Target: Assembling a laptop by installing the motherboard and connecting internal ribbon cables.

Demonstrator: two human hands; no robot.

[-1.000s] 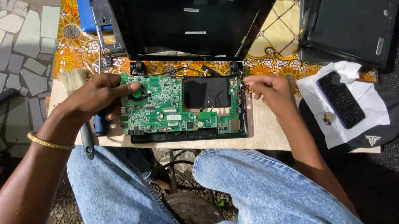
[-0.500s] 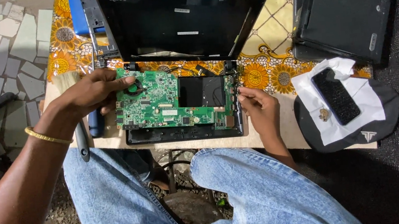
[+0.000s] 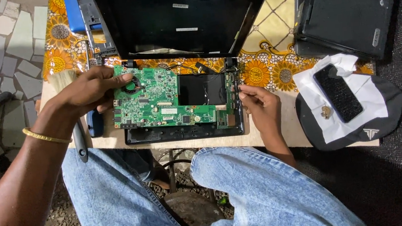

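Since half a second ago, the green circuit board (image 3: 160,100) has kept its place over the open black laptop base (image 3: 183,132), while the right hand (image 3: 260,109) has slid a little up along the board's right end. Both hands are at the board now: the left hand (image 3: 89,90) pinches its upper left corner, thumb on top near the small round fan, fingers curled under the edge; the right hand is half closed, its fingertips (image 3: 243,93) touching the board's right edge, though whether they grip it I cannot tell. Behind the board the black laptop screen (image 3: 176,21) stands open, hinged to the base. All of this sits on a small table covered by a yellow flowered cloth (image 3: 266,66). A gold bangle (image 3: 46,136) circles the left wrist. Just beside the left hand a dark tool handle (image 3: 80,140) hangs over the table edge, and a pale brush (image 3: 60,80) lies near it. Well to the right, a dark phone (image 3: 338,92) rests on white paper (image 3: 354,107) on top of a black cap (image 3: 389,108), below another closed black laptop (image 3: 349,7). Blue jeans (image 3: 269,195) fill the bottom of the view.
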